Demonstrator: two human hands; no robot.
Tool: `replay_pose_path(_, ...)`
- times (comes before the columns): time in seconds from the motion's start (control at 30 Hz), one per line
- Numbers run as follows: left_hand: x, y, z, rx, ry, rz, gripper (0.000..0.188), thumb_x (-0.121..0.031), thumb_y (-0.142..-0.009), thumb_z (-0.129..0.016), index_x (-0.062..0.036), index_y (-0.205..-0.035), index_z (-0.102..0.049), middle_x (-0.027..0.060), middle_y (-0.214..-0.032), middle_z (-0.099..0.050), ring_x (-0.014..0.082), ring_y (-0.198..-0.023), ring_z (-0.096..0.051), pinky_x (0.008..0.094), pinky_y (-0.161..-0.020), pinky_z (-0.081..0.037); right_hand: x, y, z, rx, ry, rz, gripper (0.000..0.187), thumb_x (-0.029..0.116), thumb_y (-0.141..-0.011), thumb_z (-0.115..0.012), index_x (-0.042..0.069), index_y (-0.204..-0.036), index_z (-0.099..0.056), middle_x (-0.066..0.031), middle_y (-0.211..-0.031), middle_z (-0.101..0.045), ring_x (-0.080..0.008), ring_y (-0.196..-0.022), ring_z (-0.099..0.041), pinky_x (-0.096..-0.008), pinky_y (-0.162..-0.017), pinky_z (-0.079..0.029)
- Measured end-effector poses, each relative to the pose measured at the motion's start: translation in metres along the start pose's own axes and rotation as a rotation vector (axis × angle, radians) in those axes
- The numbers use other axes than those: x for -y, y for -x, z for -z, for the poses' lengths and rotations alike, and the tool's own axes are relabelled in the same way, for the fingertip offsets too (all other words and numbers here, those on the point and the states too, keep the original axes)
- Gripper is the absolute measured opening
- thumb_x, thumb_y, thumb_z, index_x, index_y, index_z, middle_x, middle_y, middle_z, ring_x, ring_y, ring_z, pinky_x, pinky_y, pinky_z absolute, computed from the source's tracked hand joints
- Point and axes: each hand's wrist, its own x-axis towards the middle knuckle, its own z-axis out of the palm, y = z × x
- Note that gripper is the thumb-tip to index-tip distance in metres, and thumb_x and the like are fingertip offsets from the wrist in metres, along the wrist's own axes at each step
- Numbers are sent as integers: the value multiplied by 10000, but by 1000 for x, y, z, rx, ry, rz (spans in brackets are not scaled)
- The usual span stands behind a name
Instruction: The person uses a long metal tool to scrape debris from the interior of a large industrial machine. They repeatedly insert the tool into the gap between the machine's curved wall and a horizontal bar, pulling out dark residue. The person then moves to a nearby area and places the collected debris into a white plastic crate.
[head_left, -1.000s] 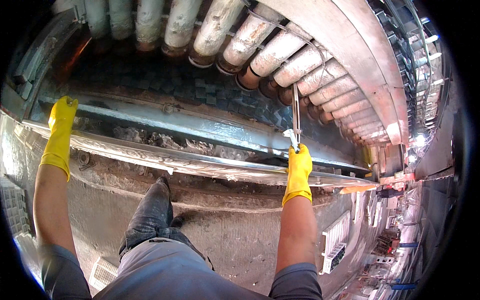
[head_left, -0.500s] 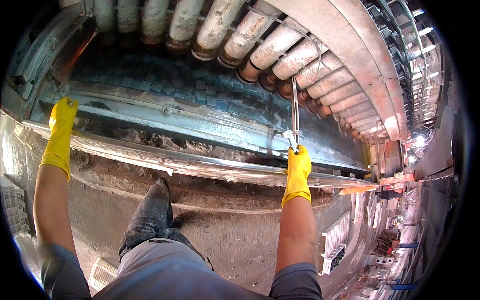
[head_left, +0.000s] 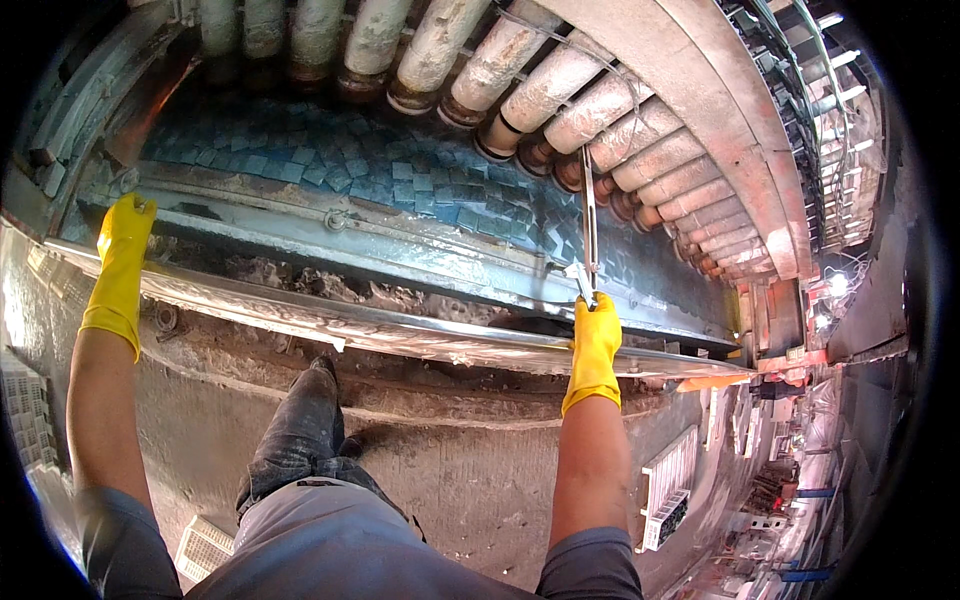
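Note:
My right hand (head_left: 594, 345), in a yellow rubber glove, is closed around the silver handle piece at the near end of a long slotted metal bar (head_left: 589, 220). That bar reaches away to the row of thick pipes. At the far left, my left hand (head_left: 125, 240), also in a yellow glove, has its fingers curled in over the end of a pale metal ledge (head_left: 270, 232); whatever they grip is hidden. Beyond the ledge lies a bed of small bluish square pieces (head_left: 400, 185), looking wet.
Thick dusty pipes (head_left: 437, 50) hang in a curved row over the bed, under a wide metal rim (head_left: 720, 110). A long metal rail (head_left: 400, 318) runs between me and the trough. White plastic crates (head_left: 670, 480) stand on the floor at right, another crate (head_left: 207, 548) at lower left.
The bluish pieces look brighter and more sharply lit. My right hand and the bar have shifted only slightly; my left hand has stayed in place.

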Motion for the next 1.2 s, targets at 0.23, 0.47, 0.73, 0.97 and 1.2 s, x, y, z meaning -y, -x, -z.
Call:
replay_pose_path(0.23, 0, 9, 2, 26, 48, 14, 427, -397, -902, -725, -51, -1151, -706, 197, -1109, -743, 386, -1075, -698, 459, -897, -538, 0, 11, 7, 1, 44, 0, 431, 356, -962, -700, 156, -1337, -627, -89, -1021, -737, -268, -769, -740, -380, -569, -627)
replay_pose_path(0.47, 5, 7, 2, 16, 18, -10, 429, -407, -906, -716, -49, -1141, -712, 199, -1102, -745, 384, -1071, -702, 458, -892, -539, -2, 12, 4, -22, -5, 8, 425, 350, -953, -713, 154, -1322, -637, -88, -1017, -732, -269, -760, -738, -381, -566, -627)
replay_pose_path(0.73, 3, -22, -8, -72, -34, -62, 487, -469, -904, -725, -41, -1136, -715, 194, -1050, -758, 372, -1012, -727, 432, -846, -559, 22, -7, 2, -3, -7, -1, 423, 344, -955, -712, 152, -1325, -636, -86, -1016, -726, -271, -763, -738, -381, -559, -628)
replay_pose_path(0.97, -31, -46, -2, 72, -46, 29, 490, -442, -915, -702, -59, -1221, -695, 189, -1209, -722, 384, -1154, -672, 444, -963, -526, 45, -31, 3, 18, 18, -16, 437, 346, -958, -711, 149, -1340, -630, -85, -1045, -728, -279, -799, -743, -381, -564, -635)
replay_pose_path(1.2, -44, -70, -8, 102, -44, 40, 470, -437, -913, -702, -68, -1205, -701, 190, -1178, -729, 386, -1138, -676, 447, -953, -530, 64, -50, 1, 31, 56, -23, 455, 359, -958, -710, 150, -1354, -627, -95, -1097, -736, -284, -853, -749, -385, -596, -643)
